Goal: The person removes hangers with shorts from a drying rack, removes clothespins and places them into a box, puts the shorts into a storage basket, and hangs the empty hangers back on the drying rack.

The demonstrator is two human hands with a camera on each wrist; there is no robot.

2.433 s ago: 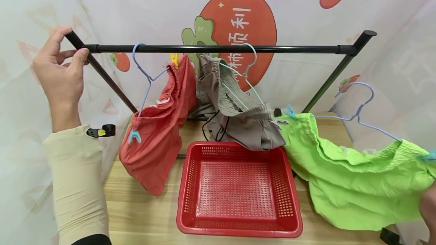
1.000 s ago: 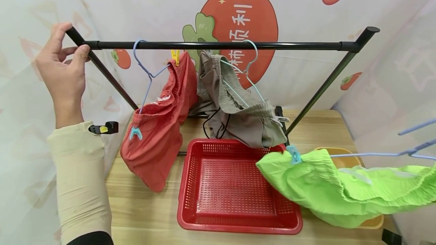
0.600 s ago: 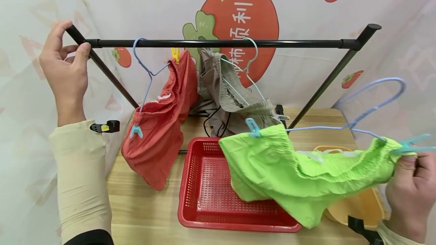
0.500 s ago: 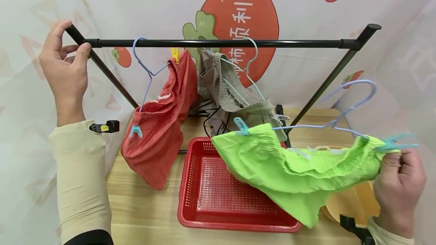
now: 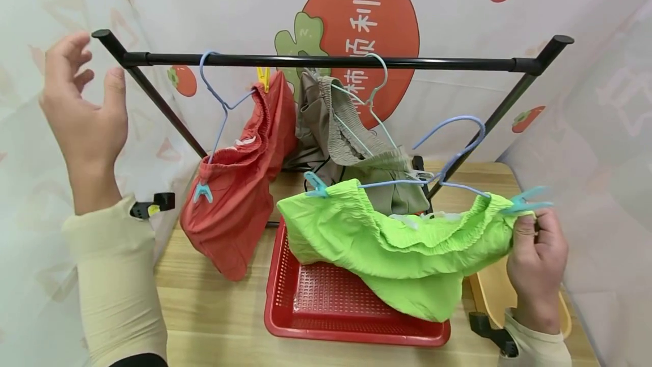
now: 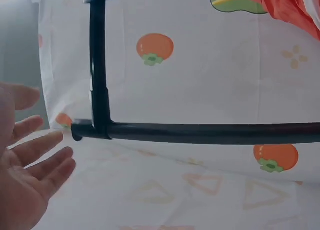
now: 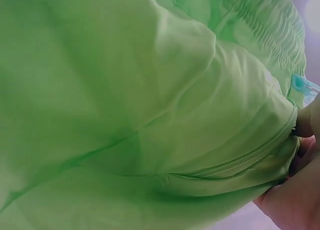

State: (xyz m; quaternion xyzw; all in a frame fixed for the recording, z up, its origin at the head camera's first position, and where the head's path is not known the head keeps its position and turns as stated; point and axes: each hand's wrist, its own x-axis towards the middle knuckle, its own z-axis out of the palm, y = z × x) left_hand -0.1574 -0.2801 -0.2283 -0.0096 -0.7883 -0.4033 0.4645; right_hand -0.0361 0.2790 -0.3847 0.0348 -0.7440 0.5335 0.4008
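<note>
Bright green shorts (image 5: 407, 254) hang on a blue hanger (image 5: 453, 154), with a light-blue clothespin (image 5: 317, 184) at each end of the waistband. My right hand (image 5: 540, 259) pinches the right end of the waistband just under its clothespin; the right wrist view shows the fingers on the fabric near a zipper (image 7: 235, 165). The hanger's hook is off the black rack bar (image 5: 305, 61), below and in front of it. My left hand (image 5: 89, 106) stands apart from the rack's left corner with fingers loosely spread, holding nothing; the left wrist view shows it beside the bar end.
Red shorts (image 5: 239, 186) and grey shorts (image 5: 351, 123) hang from the bar on their own hangers. Below stands a red plastic basket (image 5: 272, 321), partly covered by the green shorts. A yellow basin (image 5: 496, 293) sits behind my right hand on the wooden table (image 5: 214, 321).
My right hand has come in from the right, carrying the green shorts and hanger leftward over the red basket. My left hand has let go of the rack corner and moved slightly left.
</note>
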